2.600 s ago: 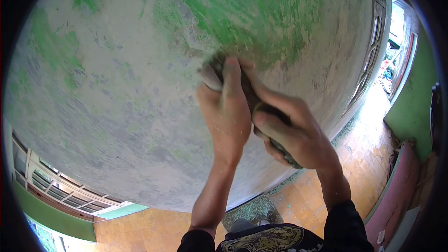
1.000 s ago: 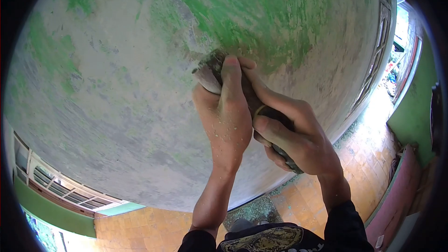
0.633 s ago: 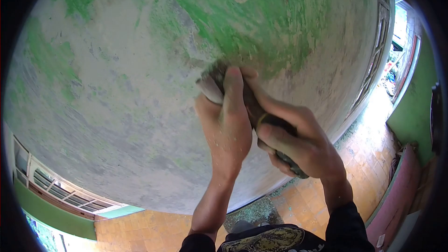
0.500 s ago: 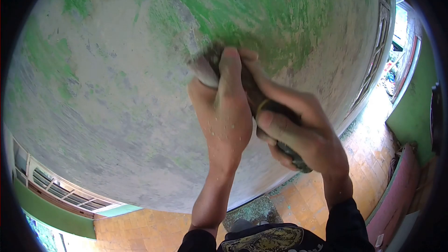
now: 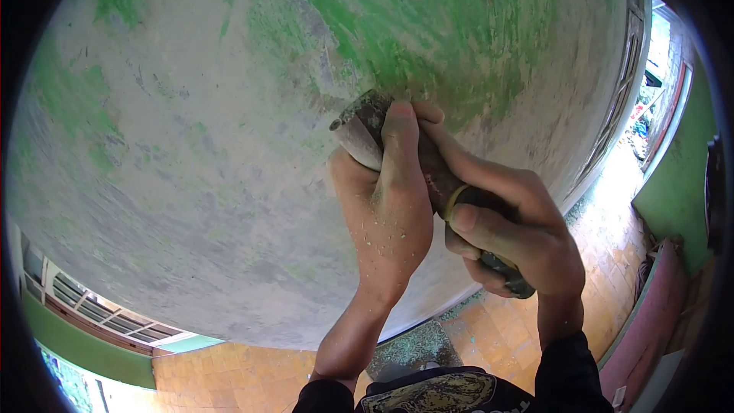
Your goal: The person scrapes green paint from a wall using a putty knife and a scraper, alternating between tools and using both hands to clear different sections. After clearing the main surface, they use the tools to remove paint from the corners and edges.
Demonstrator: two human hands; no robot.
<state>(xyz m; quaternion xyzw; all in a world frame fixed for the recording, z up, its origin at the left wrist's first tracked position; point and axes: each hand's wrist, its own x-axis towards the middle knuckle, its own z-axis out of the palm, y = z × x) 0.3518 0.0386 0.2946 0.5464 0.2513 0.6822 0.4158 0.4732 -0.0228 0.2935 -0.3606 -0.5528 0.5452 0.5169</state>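
A scraper [image 5: 364, 124] with a wide, dirty blade and a dark handle lies against the wall [image 5: 229, 176], whose green paint is patchy over bare grey-white plaster. Around the blade end closes my left hand [image 5: 388, 218], thumb pressed along the top and paint flakes stuck to its back. My right hand [image 5: 531, 237] is wrapped round the handle, its thumb on top and its index finger stretched toward the blade. The blade's front edge sits just below a green patch; its exact contact with the wall is hard to make out.
Orange floor tiles [image 5: 202, 375] run below the wall, with green flakes on a dark mat-like patch [image 5: 413, 348]. A slatted white window frame [image 5: 107, 310] is at lower left. On the right are a bright doorway [image 5: 623, 176] and a pink panel [image 5: 650, 321].
Both hands and the scraper have shifted down and to the right across the wall. The grip is unchanged, and the blurred blade is now sharp.
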